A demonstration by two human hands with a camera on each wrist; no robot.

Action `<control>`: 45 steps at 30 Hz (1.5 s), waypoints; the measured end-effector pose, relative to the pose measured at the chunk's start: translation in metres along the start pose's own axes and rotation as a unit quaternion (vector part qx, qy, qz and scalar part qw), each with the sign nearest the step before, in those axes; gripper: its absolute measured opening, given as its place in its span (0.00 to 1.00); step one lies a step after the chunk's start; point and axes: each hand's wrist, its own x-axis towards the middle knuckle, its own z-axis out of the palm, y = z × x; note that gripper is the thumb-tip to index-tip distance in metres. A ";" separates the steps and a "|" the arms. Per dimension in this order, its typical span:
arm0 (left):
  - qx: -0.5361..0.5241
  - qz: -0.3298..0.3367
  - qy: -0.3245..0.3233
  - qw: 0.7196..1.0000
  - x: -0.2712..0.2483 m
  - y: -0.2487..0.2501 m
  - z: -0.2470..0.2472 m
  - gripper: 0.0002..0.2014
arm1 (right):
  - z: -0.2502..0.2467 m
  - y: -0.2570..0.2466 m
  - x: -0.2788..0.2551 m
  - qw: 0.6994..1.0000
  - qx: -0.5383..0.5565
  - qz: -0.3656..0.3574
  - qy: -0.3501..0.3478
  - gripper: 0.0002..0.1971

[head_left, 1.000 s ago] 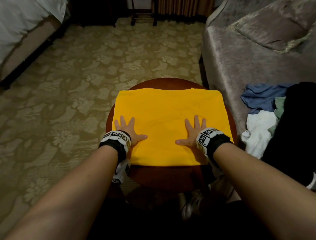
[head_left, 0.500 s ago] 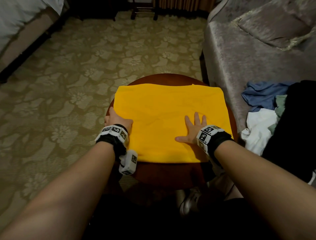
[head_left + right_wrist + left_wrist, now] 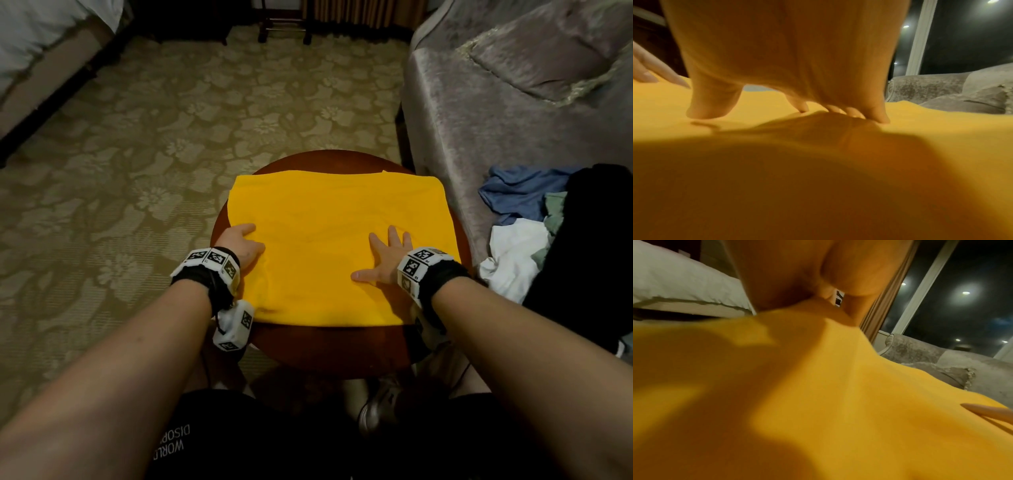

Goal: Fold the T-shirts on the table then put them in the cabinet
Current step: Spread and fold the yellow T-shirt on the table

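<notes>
left hand (image 3: 244, 244) shifted to yellow t-shirt's (image 3: 329, 236) edge on round table (image 3: 329, 346)

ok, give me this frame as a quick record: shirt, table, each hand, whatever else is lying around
shirt: yellow T-shirt, partly folded into a rectangle, flat on the table
table: small round wooden table, shirt covers most of the top
left hand: at the shirt's left edge, thumb on top; fingers hidden, grip unclear
right hand: flat, fingers spread, pressing the shirt's near right part
other clothes: loose pile of blue, white, green and black on the sofa, unfolded
cabinet: not in view
</notes>
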 end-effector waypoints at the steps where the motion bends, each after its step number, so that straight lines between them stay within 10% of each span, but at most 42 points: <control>1: 0.009 0.005 0.000 1.000 -0.001 0.002 -0.002 0.30 | -0.005 0.001 -0.001 1.000 0.025 -0.005 0.004 0.50; 9: 0.089 0.059 -0.023 0.994 -0.020 0.043 -0.014 0.40 | -0.021 0.031 -0.018 0.920 0.348 0.028 0.178 0.12; 17: 0.176 0.117 -0.016 0.977 -0.040 0.111 0.003 0.36 | -0.009 0.075 -0.020 0.890 0.412 0.152 0.123 0.13; 22: 0.198 0.125 -0.030 0.972 -0.045 0.159 0.038 0.35 | 0.007 0.087 -0.012 0.756 0.640 0.132 0.025 0.18; 31: 0.182 0.184 -0.118 0.959 -0.074 0.240 0.123 0.39 | 0.017 0.115 -0.011 0.680 0.731 0.051 -0.031 0.33; 37: -0.098 0.063 -0.181 0.976 -0.079 0.245 0.139 0.24 | 0.007 0.126 0.000 0.764 0.635 0.115 0.007 0.47; 45: 0.251 0.105 -0.140 0.952 -0.063 0.180 0.151 0.25 | 0.013 0.119 0.004 0.808 0.582 0.089 0.006 0.36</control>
